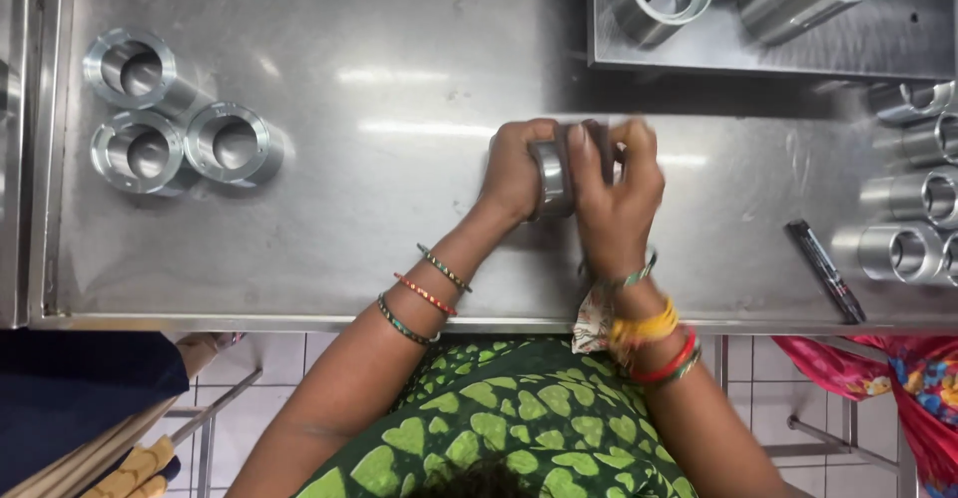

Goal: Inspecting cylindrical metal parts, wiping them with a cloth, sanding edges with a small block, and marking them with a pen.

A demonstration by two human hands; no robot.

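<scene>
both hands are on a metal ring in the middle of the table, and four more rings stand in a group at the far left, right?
Not quite: the head view shows three rings in the group at the far left, not four. The rest holds: the left hand and right hand are both on a metal ring in the middle of the table.

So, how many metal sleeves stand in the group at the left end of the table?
3. One at the back, one in front of it and one to its right, close together on the steel table. None seems hidden there.
</scene>
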